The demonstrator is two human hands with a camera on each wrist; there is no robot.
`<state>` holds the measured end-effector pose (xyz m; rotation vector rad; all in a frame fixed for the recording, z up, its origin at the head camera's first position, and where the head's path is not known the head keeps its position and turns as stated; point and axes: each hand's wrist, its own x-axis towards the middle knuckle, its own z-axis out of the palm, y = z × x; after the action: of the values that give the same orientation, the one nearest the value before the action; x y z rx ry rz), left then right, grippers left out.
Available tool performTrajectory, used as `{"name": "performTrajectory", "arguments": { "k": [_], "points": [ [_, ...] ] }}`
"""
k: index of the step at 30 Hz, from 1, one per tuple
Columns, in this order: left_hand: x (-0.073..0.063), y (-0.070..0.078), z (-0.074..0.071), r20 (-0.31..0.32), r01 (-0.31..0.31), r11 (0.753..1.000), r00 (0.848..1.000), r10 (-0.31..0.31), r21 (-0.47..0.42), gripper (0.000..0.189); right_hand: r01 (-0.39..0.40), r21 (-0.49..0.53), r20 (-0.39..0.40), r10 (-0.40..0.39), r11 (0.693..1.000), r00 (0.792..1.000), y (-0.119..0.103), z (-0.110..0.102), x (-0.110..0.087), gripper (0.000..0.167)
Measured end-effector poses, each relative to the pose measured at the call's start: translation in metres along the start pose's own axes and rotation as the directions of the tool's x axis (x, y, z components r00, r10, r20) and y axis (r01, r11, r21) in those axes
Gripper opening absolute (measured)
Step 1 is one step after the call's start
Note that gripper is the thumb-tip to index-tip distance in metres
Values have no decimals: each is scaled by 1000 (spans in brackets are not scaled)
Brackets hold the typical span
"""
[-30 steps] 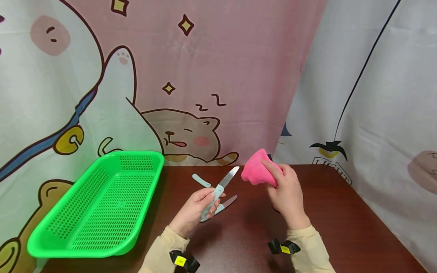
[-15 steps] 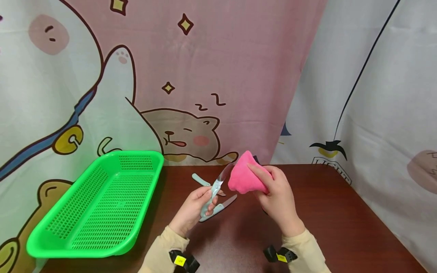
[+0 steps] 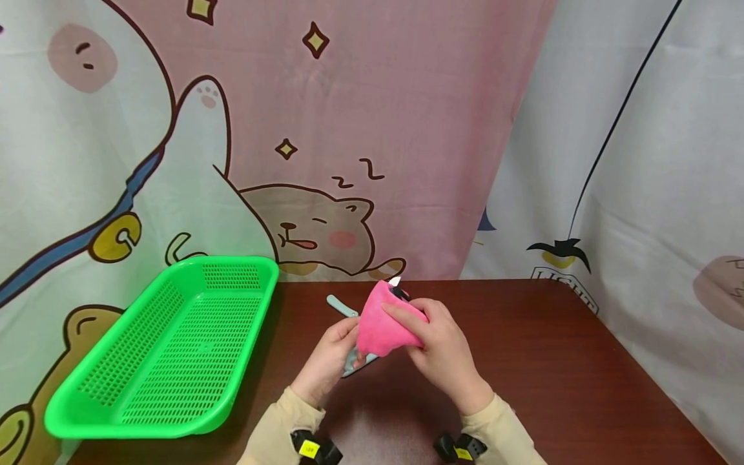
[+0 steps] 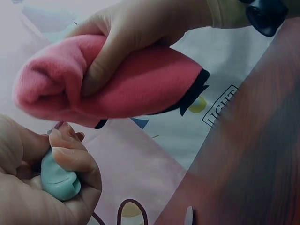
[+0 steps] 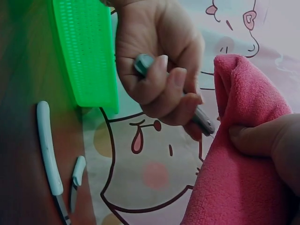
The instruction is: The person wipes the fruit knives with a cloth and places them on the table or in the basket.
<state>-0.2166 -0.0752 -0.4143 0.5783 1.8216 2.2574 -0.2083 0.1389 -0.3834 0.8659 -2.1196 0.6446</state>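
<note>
Left grip [image 3: 327, 358]: fingers curled round the handle of the held knife [image 4: 61, 183], which is raised above the tabletop [image 3: 558, 361].
Right grip [image 3: 446, 355]: pink cloth [image 3: 388, 323] pinched between thumb and fingers.
Blade [image 3: 395, 281]: mostly hidden by cloth in head view, tip seen past its far edge; contact cannot be told.
On tabletop: near knife [image 5: 49, 150] and far knife [image 5: 78, 169], pale-handled, partly covered in head view.
Green basket [image 3: 163, 429]: set left of the knives.
</note>
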Motion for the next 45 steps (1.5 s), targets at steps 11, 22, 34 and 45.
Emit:
{"name": "performTrajectory", "arguments": {
  "k": [11,22,34,45],
  "points": [
    [-3,4,6,-20,39,999,999,-38,19,16,7,-8,1,-7,1000,1000,0,8,-2,60],
    [-3,6,4,34,34,999,999,-34,-12,23,-46,-71,-18,45,996,999,7,2,-2,70],
    [-3,7,1,76,59,998,995,-58,-11,34,-133,-115,-55,128,984,990,28,-8,-3,72],
    [-1,8,-1,68,63,997,996,-66,39,28,-176,-149,-79,165,973,983,37,-17,-4,71]
  ]
}}
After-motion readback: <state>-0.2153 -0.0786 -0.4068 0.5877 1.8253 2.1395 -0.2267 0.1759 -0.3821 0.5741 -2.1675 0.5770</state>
